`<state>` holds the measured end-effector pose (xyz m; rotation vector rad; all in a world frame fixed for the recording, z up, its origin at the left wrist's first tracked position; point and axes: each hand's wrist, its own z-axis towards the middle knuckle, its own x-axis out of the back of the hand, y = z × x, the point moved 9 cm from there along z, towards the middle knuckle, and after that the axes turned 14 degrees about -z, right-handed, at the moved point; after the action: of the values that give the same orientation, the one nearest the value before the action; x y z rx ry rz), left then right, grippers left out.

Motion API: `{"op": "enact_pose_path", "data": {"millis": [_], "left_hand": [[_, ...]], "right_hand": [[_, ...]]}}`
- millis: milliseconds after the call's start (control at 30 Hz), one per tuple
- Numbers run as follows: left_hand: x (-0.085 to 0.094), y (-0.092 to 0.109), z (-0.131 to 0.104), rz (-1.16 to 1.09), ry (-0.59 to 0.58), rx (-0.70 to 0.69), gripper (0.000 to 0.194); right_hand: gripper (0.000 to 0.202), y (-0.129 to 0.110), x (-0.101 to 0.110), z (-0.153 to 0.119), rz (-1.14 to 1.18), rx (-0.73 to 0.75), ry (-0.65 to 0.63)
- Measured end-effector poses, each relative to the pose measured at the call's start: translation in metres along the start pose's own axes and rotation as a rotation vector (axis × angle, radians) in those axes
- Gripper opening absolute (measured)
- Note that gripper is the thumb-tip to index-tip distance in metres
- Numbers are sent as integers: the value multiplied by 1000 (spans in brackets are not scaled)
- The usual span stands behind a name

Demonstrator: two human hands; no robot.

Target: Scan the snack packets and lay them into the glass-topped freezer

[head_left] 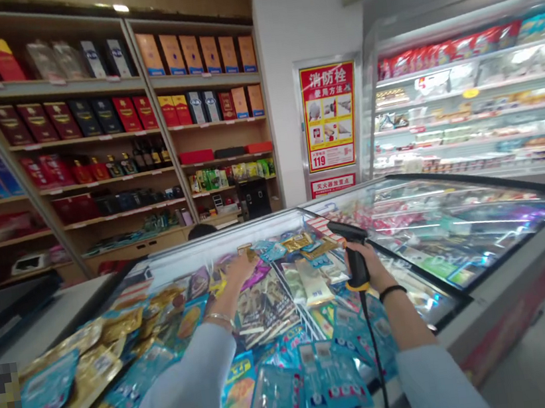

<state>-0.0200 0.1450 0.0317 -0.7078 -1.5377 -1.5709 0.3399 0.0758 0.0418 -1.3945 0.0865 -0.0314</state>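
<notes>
A chest freezer [472,311] stands before me, its left part open and full of packets. My right hand [368,262] is wrapped round a black barcode scanner [358,266], whose cord hangs down over the packets. My left hand [241,267] reaches to the far side of the open part, among purple packets [261,272] and small blue and gold ones [272,249]; its fingers are blurred, and what they touch is unclear. Blue packets [278,397] lie nearest me, with gold packets [96,371] at the left.
A glass lid [455,220] covers the freezer's right part. Shelves of boxes and bottles [94,147] stand behind at the left. A red notice [328,116] hangs on the wall, beside a lit refrigerated display [482,116]. A dark edge [10,312] lies at the left.
</notes>
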Motion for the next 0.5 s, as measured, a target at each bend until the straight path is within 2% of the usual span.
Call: {"op": "enact_pose_path", "data": {"millis": [100, 233, 367, 500], "left_hand": [[-14, 2, 35, -8, 54, 38, 73], [-39, 22, 69, -37, -2, -4, 77], [-71, 69, 81, -45, -121, -145, 75], [-103, 128, 72, -84, -209, -243, 78]], "right_hand": [[26, 0, 25, -15, -17, -103, -8], [26, -2, 53, -33, 3, -119, -42], [25, 1, 71, -40, 77, -65, -51], [26, 3, 74, -42, 171, -16, -48]]}}
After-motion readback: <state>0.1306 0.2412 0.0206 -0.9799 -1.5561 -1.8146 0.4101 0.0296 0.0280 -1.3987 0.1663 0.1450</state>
